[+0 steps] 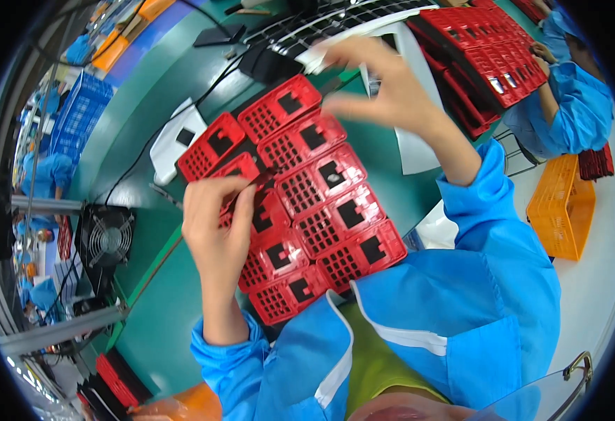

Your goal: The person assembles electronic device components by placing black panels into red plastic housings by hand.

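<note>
Thumb and forefinger of the left hand [215, 221] bend close over the red cases [316, 178]; cannot tell whether anything is pinched. Right hand [395, 91]: spread, blurred, seemingly empty, near the cases' far end. Cases lie face-up in two slanting columns over the green counter [157, 288], close to the blue jacket [427, 284], presumably so both hands reach each one.

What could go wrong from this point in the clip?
The left hand, low over the red perforated pieces, might nudge one out of line. The blurred right hand, spread near the pieces' far end, could clip a corner. The black cable lying on the table beyond them might snag.
</note>
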Motion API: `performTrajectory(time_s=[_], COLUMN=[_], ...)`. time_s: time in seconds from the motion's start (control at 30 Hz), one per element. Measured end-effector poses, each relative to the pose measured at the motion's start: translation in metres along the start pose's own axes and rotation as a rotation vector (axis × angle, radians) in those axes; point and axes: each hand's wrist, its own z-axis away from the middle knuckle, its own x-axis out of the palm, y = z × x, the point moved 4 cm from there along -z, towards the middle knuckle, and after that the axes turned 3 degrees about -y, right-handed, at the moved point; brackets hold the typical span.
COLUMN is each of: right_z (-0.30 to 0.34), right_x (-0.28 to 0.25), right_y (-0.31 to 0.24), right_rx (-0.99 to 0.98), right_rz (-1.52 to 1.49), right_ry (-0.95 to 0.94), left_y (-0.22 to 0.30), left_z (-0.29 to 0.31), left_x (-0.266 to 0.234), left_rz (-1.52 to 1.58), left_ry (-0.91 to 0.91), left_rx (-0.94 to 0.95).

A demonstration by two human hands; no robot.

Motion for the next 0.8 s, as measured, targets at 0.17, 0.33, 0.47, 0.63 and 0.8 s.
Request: performTrajectory(time_s=[0.17,0.33,0.47,0.63,0.8], right_z=[0.004,0.007,0.018,0.015,0.026], right_x=[0.063,0.076,0.109,0.110,0.117], right_y=[-0.050,-0.049,-0.070,-0.070,-0.075], right_rx=[-0.158,0.080,0.217,0.325,0.246], right_rz=[-0.248,-0.409,-0.810,-0.911,-0.771], right_ry=[-0.157,-0.132,-0.322,-0.176,-0.184], left_y=[0.003,-0.021,-0.015,-0.018,-0.030], left_z=[0.001,0.025,0.026,0.042,0.068], left_x=[0.014,0.009,0.009,0.005,0.007], left_rz=[-0.038,0.226,0.350,0.632,0.719], left_ry=[-0.068,0.061,-0.014,0.158,0.164], left_rx=[0.094,-0.207,-0.220,-0.304,-0.533])
